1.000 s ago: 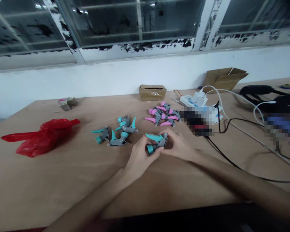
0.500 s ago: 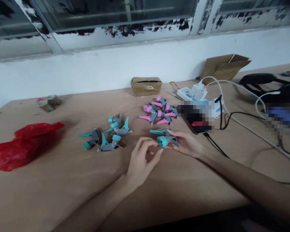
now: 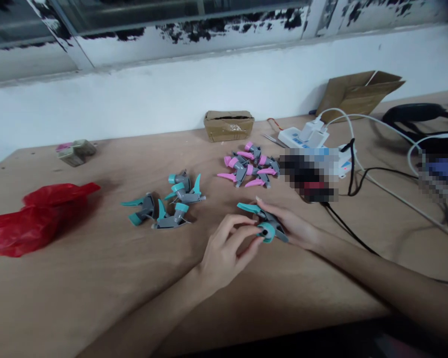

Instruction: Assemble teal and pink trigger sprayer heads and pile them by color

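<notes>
A grey trigger spray head (image 3: 272, 219) with a teal trigger and teal collar is held above the table, its collar turned towards me. My right hand (image 3: 293, 223) is closed around its grey body from the right. From the left, the fingertips of my left hand (image 3: 227, 246) pinch the teal collar. Several teal-and-grey spray heads (image 3: 170, 219) lie loose on the table to the left. Behind my hands is a pile of pink-and-grey spray heads (image 3: 241, 171).
A red plastic bag (image 3: 41, 214) lies at the left. Along the wall stand a small cardboard box (image 3: 229, 127) and an open carton (image 3: 353, 99). White chargers on a power strip (image 3: 291, 136), cables and a blurred-out dark object sit to the right.
My left fingers have come onto the teal collar; before, they were just short of it. The spray head has tilted, its collar lower. The whole view has shifted slightly.
</notes>
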`<state>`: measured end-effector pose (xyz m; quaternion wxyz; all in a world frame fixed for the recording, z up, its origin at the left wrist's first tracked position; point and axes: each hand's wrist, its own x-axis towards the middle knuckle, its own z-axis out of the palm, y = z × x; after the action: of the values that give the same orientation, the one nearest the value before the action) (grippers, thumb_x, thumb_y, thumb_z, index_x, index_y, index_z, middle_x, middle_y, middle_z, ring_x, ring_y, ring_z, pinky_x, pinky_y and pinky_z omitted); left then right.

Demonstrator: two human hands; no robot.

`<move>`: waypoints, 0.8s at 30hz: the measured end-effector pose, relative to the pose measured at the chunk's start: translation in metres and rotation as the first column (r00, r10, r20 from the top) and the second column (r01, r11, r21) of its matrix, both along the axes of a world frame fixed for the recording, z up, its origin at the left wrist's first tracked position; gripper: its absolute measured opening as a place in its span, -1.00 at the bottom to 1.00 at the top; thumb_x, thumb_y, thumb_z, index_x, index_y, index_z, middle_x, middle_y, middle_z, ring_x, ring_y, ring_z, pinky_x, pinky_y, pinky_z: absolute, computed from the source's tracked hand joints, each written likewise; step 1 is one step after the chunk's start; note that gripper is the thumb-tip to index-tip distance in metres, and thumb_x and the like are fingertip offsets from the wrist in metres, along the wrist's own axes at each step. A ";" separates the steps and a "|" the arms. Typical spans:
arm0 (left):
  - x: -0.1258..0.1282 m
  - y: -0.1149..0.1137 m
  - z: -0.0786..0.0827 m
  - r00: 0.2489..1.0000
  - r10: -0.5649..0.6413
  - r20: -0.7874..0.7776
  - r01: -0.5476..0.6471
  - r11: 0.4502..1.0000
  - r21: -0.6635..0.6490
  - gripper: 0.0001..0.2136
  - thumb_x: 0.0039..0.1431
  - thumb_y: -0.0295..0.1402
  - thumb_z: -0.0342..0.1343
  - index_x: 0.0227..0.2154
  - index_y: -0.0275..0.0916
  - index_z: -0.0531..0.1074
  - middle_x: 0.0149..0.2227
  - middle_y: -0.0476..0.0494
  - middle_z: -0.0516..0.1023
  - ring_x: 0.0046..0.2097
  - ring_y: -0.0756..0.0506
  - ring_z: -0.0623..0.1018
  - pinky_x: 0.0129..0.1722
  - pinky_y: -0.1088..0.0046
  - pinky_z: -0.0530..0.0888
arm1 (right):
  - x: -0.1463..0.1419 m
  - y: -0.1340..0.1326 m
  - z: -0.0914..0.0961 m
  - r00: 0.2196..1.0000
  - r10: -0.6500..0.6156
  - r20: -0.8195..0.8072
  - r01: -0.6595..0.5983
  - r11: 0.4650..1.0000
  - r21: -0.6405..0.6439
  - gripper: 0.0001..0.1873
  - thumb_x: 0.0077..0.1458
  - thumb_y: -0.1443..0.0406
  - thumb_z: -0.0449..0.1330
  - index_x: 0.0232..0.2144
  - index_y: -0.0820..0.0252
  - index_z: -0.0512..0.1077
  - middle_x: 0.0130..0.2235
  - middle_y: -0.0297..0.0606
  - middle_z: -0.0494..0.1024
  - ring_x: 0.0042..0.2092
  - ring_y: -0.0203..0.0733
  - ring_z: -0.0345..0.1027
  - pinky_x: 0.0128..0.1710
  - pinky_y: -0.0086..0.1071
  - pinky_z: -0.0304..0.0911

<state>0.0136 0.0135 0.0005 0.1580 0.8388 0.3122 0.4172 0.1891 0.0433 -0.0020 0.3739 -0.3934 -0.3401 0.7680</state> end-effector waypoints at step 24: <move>0.008 0.003 -0.002 0.976 0.201 0.078 -0.192 0.975 -0.111 -0.86 0.20 -0.47 0.01 -0.28 -0.18 0.46 -0.26 -0.09 0.33 -0.28 -0.01 0.45 -0.32 0.45 0.45 | -0.018 -0.006 -0.018 0.891 -0.434 0.134 0.376 0.870 0.320 -0.59 0.04 -0.09 0.07 -0.46 0.12 0.28 -0.55 -0.45 0.36 -0.56 -0.37 0.11 -0.54 -0.44 0.03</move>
<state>0.0217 0.0160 -0.0011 0.1724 0.7752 0.4075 0.4509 0.1710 0.0372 -0.0196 0.5435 -0.4736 -0.3927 0.5710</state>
